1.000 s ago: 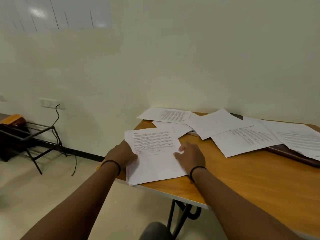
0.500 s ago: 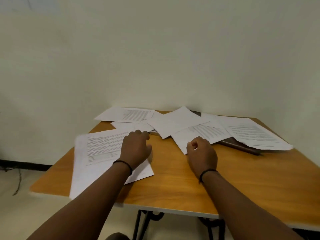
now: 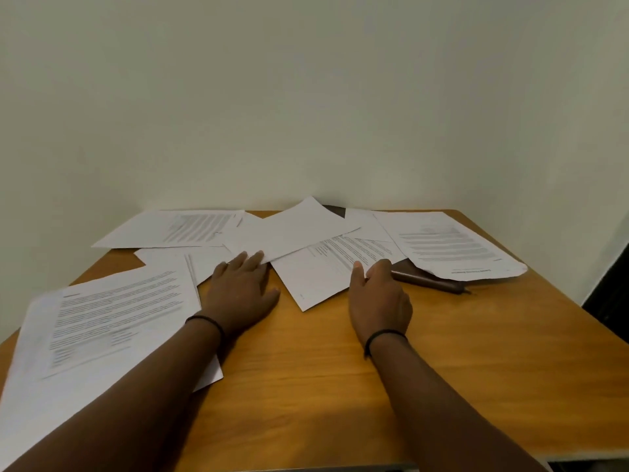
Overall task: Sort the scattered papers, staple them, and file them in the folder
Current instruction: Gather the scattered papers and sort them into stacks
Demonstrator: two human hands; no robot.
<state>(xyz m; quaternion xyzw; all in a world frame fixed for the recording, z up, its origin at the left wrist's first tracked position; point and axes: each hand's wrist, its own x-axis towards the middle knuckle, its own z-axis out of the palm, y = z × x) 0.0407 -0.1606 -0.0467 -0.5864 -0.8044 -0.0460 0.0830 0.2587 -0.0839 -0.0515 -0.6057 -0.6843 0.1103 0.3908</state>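
Between both hands (image 3: pixel 241 291) (image 3: pixel 379 301), bare table (image 3: pixel 306 352) lies open.

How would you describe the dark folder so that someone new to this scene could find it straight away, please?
Start at the far edge of the wooden table, against the wall. There the folder lies flat beneath the scattered papers, just beyond the right hand. It is the only dark brown thing among white sheets, mostly covered, with one long edge showing.
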